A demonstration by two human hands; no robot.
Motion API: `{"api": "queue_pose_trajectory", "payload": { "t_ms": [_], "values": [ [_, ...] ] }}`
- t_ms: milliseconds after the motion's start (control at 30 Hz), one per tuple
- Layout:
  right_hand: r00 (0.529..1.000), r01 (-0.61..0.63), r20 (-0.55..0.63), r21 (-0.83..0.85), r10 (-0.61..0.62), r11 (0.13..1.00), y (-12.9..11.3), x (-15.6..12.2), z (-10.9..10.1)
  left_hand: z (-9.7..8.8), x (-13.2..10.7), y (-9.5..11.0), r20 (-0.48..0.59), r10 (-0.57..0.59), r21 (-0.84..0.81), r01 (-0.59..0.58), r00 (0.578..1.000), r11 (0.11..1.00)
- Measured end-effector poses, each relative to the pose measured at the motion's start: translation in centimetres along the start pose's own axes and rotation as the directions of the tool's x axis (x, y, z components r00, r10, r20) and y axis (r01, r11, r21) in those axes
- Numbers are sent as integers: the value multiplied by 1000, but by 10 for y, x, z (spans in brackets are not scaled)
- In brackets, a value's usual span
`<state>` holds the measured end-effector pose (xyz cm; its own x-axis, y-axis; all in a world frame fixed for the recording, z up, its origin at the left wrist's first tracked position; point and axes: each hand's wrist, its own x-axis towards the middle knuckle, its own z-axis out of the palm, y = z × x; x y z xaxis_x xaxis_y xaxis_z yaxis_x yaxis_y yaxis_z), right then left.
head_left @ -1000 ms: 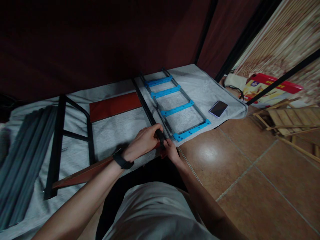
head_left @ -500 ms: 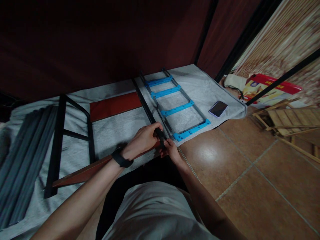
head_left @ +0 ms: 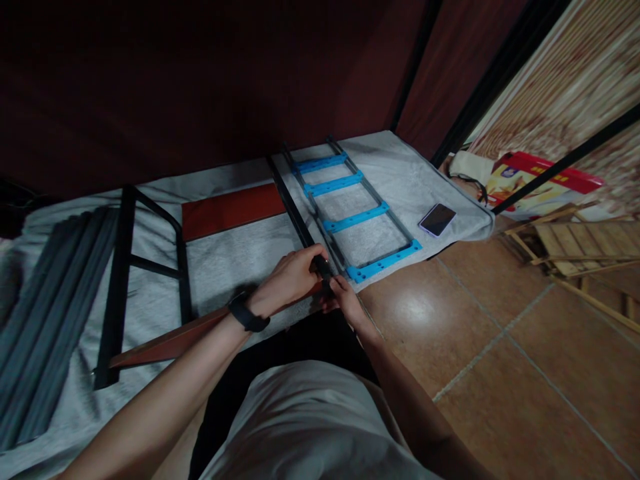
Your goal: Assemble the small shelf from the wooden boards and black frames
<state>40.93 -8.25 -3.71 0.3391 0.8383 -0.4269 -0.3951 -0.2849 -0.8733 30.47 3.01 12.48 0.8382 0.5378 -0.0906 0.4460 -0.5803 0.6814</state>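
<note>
My left hand (head_left: pixel 295 275), with a dark band at its wrist, is wrapped round the near end of a black metal bar (head_left: pixel 293 210). Close beside it, my right hand (head_left: pixel 346 300) has its fingers pinched at the very end of that bar. Whatever small thing they may hold there is hidden. Two reddish-brown boards, a far board (head_left: pixel 233 212) and a near board (head_left: pixel 170 341), run between this bar and a black metal end frame (head_left: pixel 116 280) on the left. My left forearm crosses over part of the near board.
A grey cloth (head_left: pixel 235 260) lies under the parts. To the right of the bar is a ladder-like frame with blue crosspieces (head_left: pixel 356 220), then a phone (head_left: pixel 437 220). Grey tubes (head_left: pixel 55 313) lie at left. A wooden rack (head_left: pixel 585 247) and a red-yellow box (head_left: pixel 540 183) stand on the right.
Both hands stay at the bar's near end with almost the same grip. The whole view has shifted very slightly; nothing has been let go.
</note>
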Motion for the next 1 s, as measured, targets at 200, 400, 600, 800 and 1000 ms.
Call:
{"api": "queue_pose_trajectory", "payload": {
  "t_ms": [200, 400, 600, 800, 1000],
  "values": [
    [998, 41, 50, -85, -37, 996, -1, 1, -5, 1, 0, 0, -4, -5, 13, 5, 1000, 1000],
    [1000, -7, -12, -129, 5, 992, 0, 7, -3, 2, 1, -2, 2, 4, 17, -4, 1000, 1000],
    [999, -16, 31, -17, 17, 1000, 3, 2, -5, 5, 3, -7, 0, 13, 3, -13, 1000, 1000],
    [998, 4, 56, -99, 2, 995, 2, 3, -7, 4, 3, -5, -13, 5, 20, -5, 1000, 1000],
    [999, -32, 15, -180, 35, 983, -2, 5, -6, 6, 3, -3, -6, 3, 46, -3, 1000, 999]
  ]
}}
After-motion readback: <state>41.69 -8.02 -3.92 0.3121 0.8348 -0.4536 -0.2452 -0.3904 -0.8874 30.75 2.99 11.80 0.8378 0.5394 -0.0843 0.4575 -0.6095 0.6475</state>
